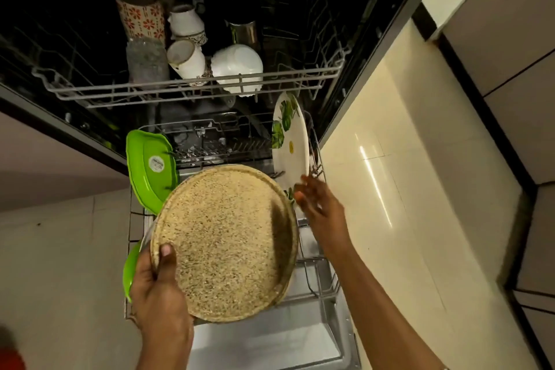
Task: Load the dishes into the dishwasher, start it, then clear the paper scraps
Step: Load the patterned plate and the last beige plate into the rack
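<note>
I find loading well under way but not finished. The upper rack point(192, 85) already carries cups, a glass and a white bowl point(237, 64). In the lower rack point(315, 288), pulled out over the open door, a green plate point(150, 165) stands on edge at the left and a leaf-printed plate point(289, 141) stands on edge at the right.

My left hand point(156, 288) is closed on the near rim of a speckled tan plate point(225, 243), thumb on top, holding it tilted above the rack and not yet slotted (a second green piece shows just beneath that hand; I cannot tell whether the hand holds it too). My right hand point(318, 204) is open, fingers spread, at the leaf-printed plate's lower edge, gripping nothing.

I judge outstanding: seating this plate, closing up, starting the dishwasher, clearing paper scraps, none of which are in view.
</note>
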Demonstrator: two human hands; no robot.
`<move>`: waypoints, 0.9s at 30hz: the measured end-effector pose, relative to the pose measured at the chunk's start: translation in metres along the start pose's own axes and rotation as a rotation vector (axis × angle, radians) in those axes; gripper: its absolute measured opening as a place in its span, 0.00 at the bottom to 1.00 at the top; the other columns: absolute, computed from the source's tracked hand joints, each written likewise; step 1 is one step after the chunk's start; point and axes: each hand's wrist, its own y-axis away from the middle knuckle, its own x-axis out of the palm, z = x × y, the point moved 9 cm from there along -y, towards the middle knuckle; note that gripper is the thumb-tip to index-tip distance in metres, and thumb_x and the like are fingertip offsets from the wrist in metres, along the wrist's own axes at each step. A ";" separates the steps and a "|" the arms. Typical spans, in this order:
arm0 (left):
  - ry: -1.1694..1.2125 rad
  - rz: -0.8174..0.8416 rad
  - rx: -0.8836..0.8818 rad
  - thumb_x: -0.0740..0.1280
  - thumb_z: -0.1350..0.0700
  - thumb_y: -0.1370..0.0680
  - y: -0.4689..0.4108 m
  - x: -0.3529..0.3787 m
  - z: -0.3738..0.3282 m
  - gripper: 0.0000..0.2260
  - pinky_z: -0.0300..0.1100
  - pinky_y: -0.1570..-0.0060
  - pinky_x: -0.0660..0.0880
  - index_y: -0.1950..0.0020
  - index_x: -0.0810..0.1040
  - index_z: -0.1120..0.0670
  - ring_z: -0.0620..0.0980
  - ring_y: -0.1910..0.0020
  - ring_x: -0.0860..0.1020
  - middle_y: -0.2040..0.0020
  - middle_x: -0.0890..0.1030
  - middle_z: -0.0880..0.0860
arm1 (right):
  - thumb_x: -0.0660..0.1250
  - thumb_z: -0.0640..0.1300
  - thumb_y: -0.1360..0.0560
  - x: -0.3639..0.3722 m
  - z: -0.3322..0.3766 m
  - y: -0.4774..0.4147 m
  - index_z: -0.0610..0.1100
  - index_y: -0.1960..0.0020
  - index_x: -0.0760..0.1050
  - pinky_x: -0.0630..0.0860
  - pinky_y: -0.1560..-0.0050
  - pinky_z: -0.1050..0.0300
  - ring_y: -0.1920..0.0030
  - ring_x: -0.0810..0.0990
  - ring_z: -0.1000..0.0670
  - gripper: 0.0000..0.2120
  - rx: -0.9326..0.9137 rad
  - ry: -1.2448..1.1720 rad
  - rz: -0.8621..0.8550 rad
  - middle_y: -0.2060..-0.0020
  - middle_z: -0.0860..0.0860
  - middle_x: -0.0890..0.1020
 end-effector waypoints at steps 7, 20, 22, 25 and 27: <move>0.015 0.155 -0.146 0.74 0.29 0.46 0.033 0.019 0.030 0.29 0.62 0.35 0.67 0.50 0.82 0.41 0.57 0.38 0.76 0.45 0.82 0.48 | 0.68 0.40 0.27 0.002 -0.051 0.056 0.36 0.45 0.76 0.80 0.62 0.57 0.62 0.83 0.47 0.12 0.512 -0.578 0.103 0.61 0.44 0.84; -0.721 0.538 0.108 0.62 0.48 0.21 0.038 0.068 0.101 0.22 0.39 0.34 0.60 0.27 0.65 0.48 0.49 0.30 0.67 0.29 0.68 0.48 | 0.66 0.48 0.28 -0.173 -0.028 0.122 0.48 0.53 0.79 0.80 0.59 0.57 0.58 0.82 0.52 0.06 0.066 -0.357 -0.581 0.61 0.54 0.84; -0.793 0.582 0.055 0.62 0.52 0.20 0.041 0.074 0.116 0.24 0.41 0.33 0.59 0.24 0.60 0.48 0.52 0.28 0.63 0.25 0.63 0.51 | 0.65 0.50 0.26 -0.179 -0.016 0.136 0.51 0.57 0.77 0.77 0.61 0.59 0.61 0.78 0.50 0.04 0.010 -0.131 -0.663 0.65 0.53 0.81; -0.851 0.615 -0.007 0.60 0.52 0.19 0.046 0.078 0.131 0.26 0.47 0.31 0.61 0.23 0.55 0.47 0.55 0.27 0.62 0.24 0.61 0.53 | 0.61 0.44 0.21 -0.161 -0.017 0.139 0.45 0.52 0.73 0.67 0.77 0.71 0.72 0.70 0.52 0.03 0.018 0.169 -0.658 0.70 0.51 0.74; -0.881 0.627 -0.043 0.60 0.52 0.19 0.050 0.080 0.138 0.26 0.51 0.32 0.63 0.23 0.54 0.46 0.57 0.27 0.63 0.24 0.61 0.55 | 0.60 0.43 0.20 -0.145 -0.029 0.131 0.44 0.48 0.73 0.67 0.78 0.71 0.72 0.72 0.53 0.05 0.026 0.252 -0.614 0.68 0.51 0.76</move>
